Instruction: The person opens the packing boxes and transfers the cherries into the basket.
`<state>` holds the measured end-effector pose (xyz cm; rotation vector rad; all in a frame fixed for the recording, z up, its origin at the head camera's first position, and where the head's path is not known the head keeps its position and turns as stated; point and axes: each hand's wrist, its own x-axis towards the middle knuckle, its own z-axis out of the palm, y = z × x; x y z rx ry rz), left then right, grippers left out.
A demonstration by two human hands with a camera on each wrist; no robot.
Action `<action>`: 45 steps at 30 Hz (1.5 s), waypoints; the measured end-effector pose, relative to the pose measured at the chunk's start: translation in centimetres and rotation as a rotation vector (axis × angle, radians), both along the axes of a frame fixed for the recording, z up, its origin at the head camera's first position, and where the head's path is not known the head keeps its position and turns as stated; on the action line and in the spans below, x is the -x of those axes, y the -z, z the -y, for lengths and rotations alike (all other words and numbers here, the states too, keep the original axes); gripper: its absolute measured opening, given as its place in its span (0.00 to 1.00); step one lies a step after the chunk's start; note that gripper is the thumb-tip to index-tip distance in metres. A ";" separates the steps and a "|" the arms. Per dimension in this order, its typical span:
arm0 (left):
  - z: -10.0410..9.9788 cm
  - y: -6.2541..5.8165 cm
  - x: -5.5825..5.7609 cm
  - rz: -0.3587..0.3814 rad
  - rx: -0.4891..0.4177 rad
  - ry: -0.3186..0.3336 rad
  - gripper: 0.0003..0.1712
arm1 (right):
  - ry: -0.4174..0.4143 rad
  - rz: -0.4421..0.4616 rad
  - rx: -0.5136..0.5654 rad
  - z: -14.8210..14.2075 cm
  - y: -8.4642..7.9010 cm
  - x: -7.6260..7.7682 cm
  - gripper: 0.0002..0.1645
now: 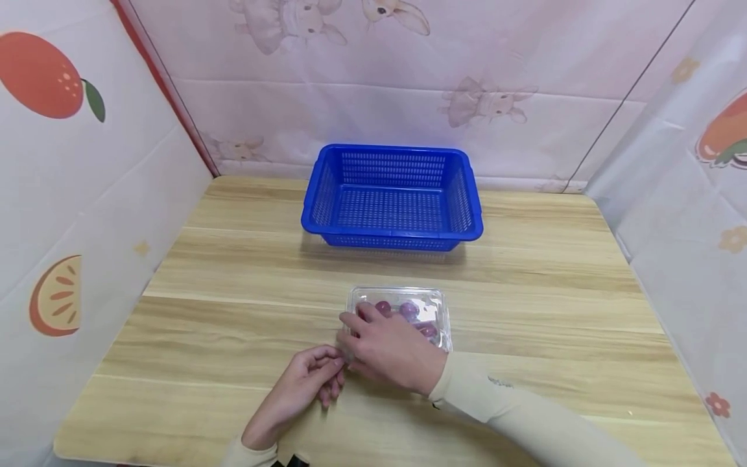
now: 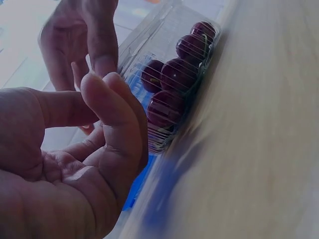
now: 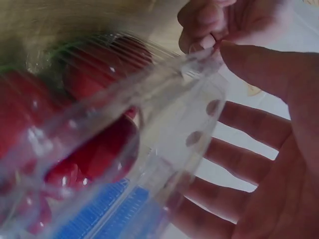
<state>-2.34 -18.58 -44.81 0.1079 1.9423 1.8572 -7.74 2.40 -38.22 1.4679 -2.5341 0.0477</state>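
Note:
A clear plastic box point(image 1: 403, 289) with a lid lies on the table, and dark red cherries point(image 2: 178, 74) with bits of green stem show through its wall in the left wrist view. My right hand point(image 1: 398, 350) reaches over the box's left part. In the right wrist view, several of its fingertips press the clear plastic while the thumb is at the corner edge. At that near-left corner, my left hand point(image 1: 306, 379) has thumb and forefinger pinched together on the box's edge. The exact bit of plastic between those fingertips is hidden.
Behind the box, a blue perforated plastic basket point(image 1: 392, 211) stands near the table's back edge. The wood-grain table point(image 1: 554, 292) is bordered at the back and sides by printed cloth walls point(image 1: 403, 97).

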 end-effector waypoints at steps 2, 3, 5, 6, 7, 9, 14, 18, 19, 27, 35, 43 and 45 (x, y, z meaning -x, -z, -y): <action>0.0 0.0 0.0 0.009 -0.008 -0.004 0.21 | 0.001 -0.012 -0.015 0.1 0.2 -0.1 0.14; -0.1 0.1 0.0 0.015 -0.011 -0.007 0.21 | -0.001 -0.029 -0.025 0.2 0.2 -0.2 0.12; -0.1 0.2 0.0 0.025 -0.020 -0.011 0.21 | -0.005 -0.079 -0.051 0.3 0.4 -0.3 0.10; -0.1 0.2 0.0 0.030 -0.028 -0.012 0.21 | -0.008 -0.111 -0.060 0.4 0.5 -0.5 0.09; -0.2 0.2 0.0 0.036 -0.036 -0.015 0.21 | -0.012 -0.141 -0.067 0.4 0.5 -0.5 0.09; -0.2 0.3 -0.1 0.042 -0.056 -0.016 0.21 | -0.022 -0.190 -0.082 0.4 0.7 -0.7 0.08; -0.5 0.4 -0.2 0.048 -0.108 -0.011 0.20 | -0.043 -0.221 -0.109 0.3 0.9 -0.8 0.10; -0.6 0.4 -0.2 0.054 -0.113 -0.017 0.18 | -0.062 -0.253 -0.155 0.3 0.9 -0.9 0.12; -0.6 0.4 -0.2 0.053 -0.107 -0.018 0.17 | -0.064 -0.262 -0.166 0.3 1.0 -1.0 0.13; -0.9 0.8 0.0 0.041 -0.041 -0.041 0.12 | -0.056 -0.300 -0.191 0.4 1.3 -1.4 0.16; -1.0 0.8 0.3 0.010 -0.022 -0.069 0.11 | -0.084 -0.377 -0.273 0.8 1.5 -1.7 0.18; -0.8 0.6 0.3 0.016 -0.024 -0.068 0.18 | -0.121 -0.390 -0.278 1.1 1.4 -1.8 0.18; -0.7 0.7 0.3 0.021 -0.033 -0.068 0.20 | -0.131 -0.390 -0.279 1.2 1.4 -1.9 0.18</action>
